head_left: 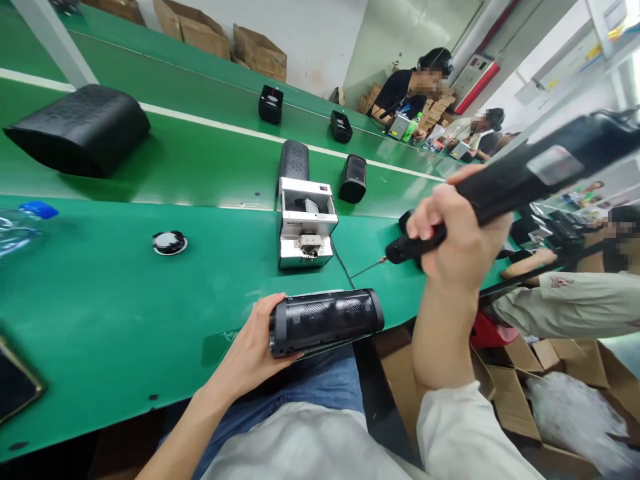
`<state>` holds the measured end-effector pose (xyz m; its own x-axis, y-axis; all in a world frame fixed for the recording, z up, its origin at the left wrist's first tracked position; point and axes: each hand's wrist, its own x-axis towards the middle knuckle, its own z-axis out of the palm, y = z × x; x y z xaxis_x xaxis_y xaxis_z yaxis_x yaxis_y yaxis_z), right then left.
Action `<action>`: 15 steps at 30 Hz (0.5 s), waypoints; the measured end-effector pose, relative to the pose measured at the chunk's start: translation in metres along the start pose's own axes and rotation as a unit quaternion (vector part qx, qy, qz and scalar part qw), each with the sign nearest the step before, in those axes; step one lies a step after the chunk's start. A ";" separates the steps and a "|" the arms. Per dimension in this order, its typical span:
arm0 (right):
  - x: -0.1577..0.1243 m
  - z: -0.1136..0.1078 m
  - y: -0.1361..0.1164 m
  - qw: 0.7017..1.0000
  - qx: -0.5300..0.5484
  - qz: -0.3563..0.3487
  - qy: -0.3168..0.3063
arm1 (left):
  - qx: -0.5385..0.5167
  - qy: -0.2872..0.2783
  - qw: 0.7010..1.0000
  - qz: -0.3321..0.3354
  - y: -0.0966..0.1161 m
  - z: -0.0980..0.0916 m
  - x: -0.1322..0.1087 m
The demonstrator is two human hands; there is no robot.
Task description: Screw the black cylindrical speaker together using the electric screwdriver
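Observation:
My left hand (255,337) grips the left end of a black speaker (327,320) with two mesh circles, lying on its side at the table's front edge. Raised to the right, my right hand (457,227) is wrapped round a black electric screwdriver (520,177). Its thin bit points left and down, above the green table (230,267) and apart from the speaker. Just beyond the speaker stands a white and black screw feeder (307,227) with a metal pickup head at its front.
A small round part (170,243) and a phone (17,380) lie to the left, near a blue-capped bottle (37,211). Black housings (83,130) stand along the back. Co-workers (407,90) sit farther right; cardboard boxes (565,360) are on the floor.

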<state>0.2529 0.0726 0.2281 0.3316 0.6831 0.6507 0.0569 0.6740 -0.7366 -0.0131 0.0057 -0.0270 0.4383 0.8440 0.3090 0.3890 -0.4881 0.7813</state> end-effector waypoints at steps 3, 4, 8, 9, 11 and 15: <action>-0.004 -0.028 -0.017 0.999 -0.042 0.001 0.029 | 0.000 0.001 1.000 0.001 -0.002 0.000 0.000; -0.005 -0.034 -0.020 0.998 -0.052 0.003 0.034 | 0.000 0.001 1.000 0.001 -0.002 0.000 -0.001; -0.010 -0.047 -0.021 0.997 -0.068 0.011 0.045 | 0.000 0.002 1.000 -0.008 -0.003 0.001 -0.001; -0.011 -0.048 -0.019 0.996 -0.073 0.016 0.045 | -0.001 0.004 1.000 -0.007 -0.003 0.001 -0.001; -0.013 -0.048 -0.013 0.995 -0.082 0.022 0.046 | -0.004 0.007 1.000 -0.002 -0.005 0.002 0.000; -0.022 -0.049 0.006 0.995 -0.075 0.051 0.038 | -0.009 0.013 1.000 -0.005 -0.006 0.002 -0.001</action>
<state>0.2917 0.0477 0.2005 0.4130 0.7184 0.5597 0.1583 0.5486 -0.8210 -0.0144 0.0074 -0.0325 0.4135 0.8542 0.3151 0.3784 -0.4760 0.7939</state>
